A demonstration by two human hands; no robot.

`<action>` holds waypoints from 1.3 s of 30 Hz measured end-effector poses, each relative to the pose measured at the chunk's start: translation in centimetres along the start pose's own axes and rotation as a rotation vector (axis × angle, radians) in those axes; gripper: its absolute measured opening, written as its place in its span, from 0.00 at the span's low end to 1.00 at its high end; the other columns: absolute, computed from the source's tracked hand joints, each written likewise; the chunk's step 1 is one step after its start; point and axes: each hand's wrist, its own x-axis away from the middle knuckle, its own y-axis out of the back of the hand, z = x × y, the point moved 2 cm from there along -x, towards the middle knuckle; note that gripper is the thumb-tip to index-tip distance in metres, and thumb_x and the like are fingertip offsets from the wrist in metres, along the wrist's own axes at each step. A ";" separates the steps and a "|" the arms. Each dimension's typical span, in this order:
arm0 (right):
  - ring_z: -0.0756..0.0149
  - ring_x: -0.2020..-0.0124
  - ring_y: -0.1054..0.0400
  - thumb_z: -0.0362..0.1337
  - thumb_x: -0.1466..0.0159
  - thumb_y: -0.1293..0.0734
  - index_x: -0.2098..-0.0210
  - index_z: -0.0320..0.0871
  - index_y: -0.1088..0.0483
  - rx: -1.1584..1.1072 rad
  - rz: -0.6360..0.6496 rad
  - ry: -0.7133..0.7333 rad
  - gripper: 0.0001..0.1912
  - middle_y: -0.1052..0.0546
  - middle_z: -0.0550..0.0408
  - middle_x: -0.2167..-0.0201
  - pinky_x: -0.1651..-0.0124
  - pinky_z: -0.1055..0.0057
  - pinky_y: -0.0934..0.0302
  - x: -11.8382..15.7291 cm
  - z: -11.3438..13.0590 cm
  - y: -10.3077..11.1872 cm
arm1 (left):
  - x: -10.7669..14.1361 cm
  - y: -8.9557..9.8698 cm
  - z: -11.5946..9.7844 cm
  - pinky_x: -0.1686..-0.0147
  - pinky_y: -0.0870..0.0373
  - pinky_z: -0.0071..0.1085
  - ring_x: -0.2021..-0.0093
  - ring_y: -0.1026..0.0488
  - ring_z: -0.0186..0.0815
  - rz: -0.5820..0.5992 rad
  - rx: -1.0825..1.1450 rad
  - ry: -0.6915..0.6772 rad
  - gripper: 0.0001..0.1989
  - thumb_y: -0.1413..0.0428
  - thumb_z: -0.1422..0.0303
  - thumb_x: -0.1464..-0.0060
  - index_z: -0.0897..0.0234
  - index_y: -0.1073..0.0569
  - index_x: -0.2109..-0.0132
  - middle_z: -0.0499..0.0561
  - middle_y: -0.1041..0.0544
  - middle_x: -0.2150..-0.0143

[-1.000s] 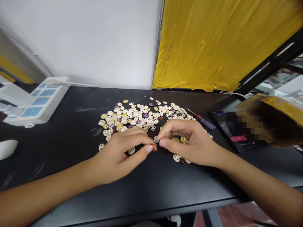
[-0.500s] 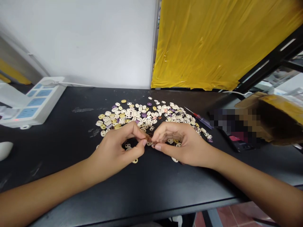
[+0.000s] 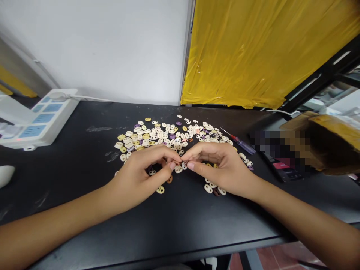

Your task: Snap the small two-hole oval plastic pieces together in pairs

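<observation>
Where fingertips nearly meet: left hand (image 3: 137,176) pinches a brown piece (image 3: 177,163); right hand (image 3: 232,172), narrow, pinches a pale piece (image 3: 184,165)
Loose pieces (image 3: 160,134): scattered over the counter (image 3: 157,232), mostly beyond both hands
Joined pieces: none clearly visible

One bare left hand (image 3: 143,168), one bare right hand (image 3: 225,167), one purple-handled screwdriver (image 3: 244,145), one flat black phone (image 3: 287,173), one open brown cardboard box (image 3: 337,129), one white plastic power strip (image 3: 54,129) and one rounded white object (image 3: 5,176) share one black table (image 3: 126,232) with dozens of small oval holed pieces (image 3: 208,188), too crowded to count exactly.
</observation>
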 end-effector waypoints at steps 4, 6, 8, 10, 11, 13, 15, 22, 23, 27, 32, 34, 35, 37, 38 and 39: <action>0.68 0.64 0.23 0.31 0.36 0.30 0.60 0.42 0.21 -0.005 0.000 0.006 0.06 0.17 0.54 0.64 0.58 0.69 0.27 0.0 0.1 -0.1 | -0.1 -0.1 -0.2 0.65 0.25 0.24 0.68 0.23 0.29 0.008 -0.019 0.008 0.07 0.45 0.73 0.35 0.62 0.22 0.56 0.46 0.23 0.67; 0.68 0.65 0.23 0.31 0.36 0.30 0.60 0.42 0.21 -0.008 -0.009 0.000 0.06 0.17 0.53 0.64 0.58 0.70 0.27 0.0 0.2 -0.1 | -0.1 -0.2 -0.2 0.65 0.26 0.23 0.67 0.23 0.29 -0.006 -0.028 0.002 0.06 0.44 0.74 0.36 0.62 0.22 0.56 0.46 0.22 0.67; 0.69 0.65 0.23 0.30 0.36 0.30 0.60 0.41 0.21 -0.013 -0.025 0.006 0.06 0.17 0.53 0.65 0.58 0.71 0.27 0.0 0.2 -0.1 | 0.0 -0.2 -0.2 0.66 0.25 0.22 0.67 0.22 0.29 -0.022 -0.026 -0.010 0.06 0.43 0.74 0.37 0.62 0.22 0.56 0.46 0.20 0.65; 0.70 0.65 0.23 0.30 0.36 0.29 0.61 0.41 0.21 -0.017 -0.036 0.014 0.05 0.18 0.54 0.66 0.58 0.73 0.27 -0.1 0.1 -0.1 | 0.1 -0.2 -0.2 0.67 0.25 0.21 0.69 0.21 0.28 -0.024 -0.016 -0.004 0.06 0.42 0.74 0.37 0.61 0.21 0.56 0.46 0.20 0.65; 0.71 0.65 0.23 0.30 0.37 0.29 0.61 0.41 0.20 -0.021 -0.040 0.019 0.05 0.17 0.54 0.66 0.58 0.73 0.27 -0.1 0.1 -0.1 | 0.1 -0.2 -0.2 0.68 0.25 0.21 0.70 0.21 0.27 -0.023 -0.014 0.006 0.06 0.42 0.74 0.37 0.61 0.21 0.55 0.46 0.19 0.65; 0.71 0.65 0.22 0.30 0.37 0.28 0.61 0.41 0.20 -0.028 -0.041 0.024 0.05 0.17 0.54 0.65 0.58 0.74 0.27 -0.1 -0.1 0.0 | 0.2 -0.2 -0.1 0.69 0.25 0.20 0.71 0.21 0.27 -0.023 -0.015 0.019 0.08 0.42 0.74 0.37 0.61 0.20 0.54 0.46 0.18 0.65; 0.70 0.64 0.22 0.31 0.36 0.28 0.60 0.41 0.19 -0.032 -0.046 0.029 0.06 0.16 0.54 0.64 0.57 0.74 0.27 -0.1 -0.3 0.0 | 0.2 -0.2 0.0 0.68 0.25 0.20 0.70 0.20 0.27 -0.030 -0.020 0.014 0.09 0.42 0.74 0.36 0.60 0.20 0.53 0.46 0.18 0.63; 0.69 0.63 0.22 0.30 0.36 0.28 0.60 0.41 0.20 -0.017 -0.090 0.057 0.06 0.16 0.53 0.64 0.57 0.72 0.28 -0.1 -0.4 0.3 | 0.3 -0.2 0.1 0.62 0.21 0.22 0.67 0.19 0.28 -0.029 0.058 0.015 0.14 0.43 0.75 0.36 0.58 0.26 0.45 0.45 0.17 0.60; 0.70 0.64 0.22 0.30 0.36 0.28 0.60 0.41 0.20 -0.005 -0.094 0.058 0.05 0.16 0.54 0.64 0.58 0.73 0.28 -0.1 -0.4 0.2 | 0.3 -0.3 0.1 0.62 0.21 0.23 0.67 0.19 0.29 -0.022 0.075 0.020 0.15 0.43 0.75 0.36 0.58 0.27 0.44 0.45 0.17 0.61; 0.71 0.65 0.22 0.29 0.37 0.29 0.62 0.40 0.20 0.021 -0.086 0.042 0.04 0.17 0.54 0.66 0.59 0.74 0.28 0.0 -0.3 -0.1 | 0.4 -0.4 0.1 0.62 0.21 0.22 0.66 0.19 0.29 -0.022 0.085 0.021 0.15 0.42 0.75 0.37 0.59 0.29 0.45 0.45 0.17 0.62; 0.71 0.67 0.23 0.29 0.37 0.29 0.62 0.39 0.20 0.001 -0.046 0.020 0.04 0.16 0.53 0.67 0.60 0.75 0.28 0.1 -0.4 -0.5 | 0.5 -0.4 0.2 0.63 0.22 0.19 0.66 0.19 0.27 -0.008 0.066 0.025 0.13 0.42 0.74 0.37 0.58 0.28 0.47 0.44 0.17 0.61; 0.71 0.68 0.23 0.30 0.36 0.29 0.63 0.38 0.21 -0.003 -0.036 0.025 0.03 0.17 0.53 0.68 0.62 0.75 0.29 0.1 -0.6 -0.6 | 0.5 -0.4 0.1 0.63 0.22 0.18 0.66 0.19 0.26 -0.007 0.074 0.034 0.12 0.42 0.74 0.37 0.57 0.28 0.48 0.43 0.18 0.62; 0.72 0.68 0.23 0.31 0.36 0.28 0.64 0.38 0.21 -0.007 -0.034 0.030 0.03 0.17 0.53 0.69 0.62 0.76 0.29 0.1 -0.6 -0.6 | 0.4 -0.5 0.1 0.63 0.22 0.18 0.65 0.19 0.26 -0.008 0.086 0.033 0.12 0.42 0.75 0.37 0.57 0.27 0.49 0.43 0.18 0.62; 0.73 0.69 0.24 0.31 0.37 0.28 0.64 0.37 0.21 -0.011 -0.039 0.040 0.02 0.17 0.54 0.70 0.63 0.77 0.29 0.1 -0.7 -0.6 | 0.4 -0.5 -0.1 0.61 0.22 0.17 0.65 0.19 0.25 -0.015 0.118 0.023 0.11 0.42 0.76 0.38 0.57 0.27 0.50 0.42 0.19 0.62; 0.73 0.69 0.24 0.31 0.37 0.27 0.65 0.37 0.22 -0.007 -0.042 0.048 0.02 0.17 0.54 0.70 0.63 0.78 0.29 0.1 -0.7 -0.5 | 0.4 -0.5 -0.1 0.60 0.22 0.16 0.65 0.19 0.24 -0.018 0.132 0.019 0.12 0.42 0.77 0.38 0.57 0.27 0.50 0.41 0.19 0.62; 0.74 0.70 0.24 0.30 0.37 0.27 0.65 0.37 0.22 0.001 -0.042 0.058 0.02 0.17 0.54 0.70 0.64 0.79 0.29 0.1 -0.6 -0.5 | 0.4 -0.6 -0.2 0.59 0.22 0.15 0.65 0.19 0.23 -0.020 0.142 0.015 0.12 0.42 0.78 0.38 0.57 0.27 0.51 0.41 0.19 0.62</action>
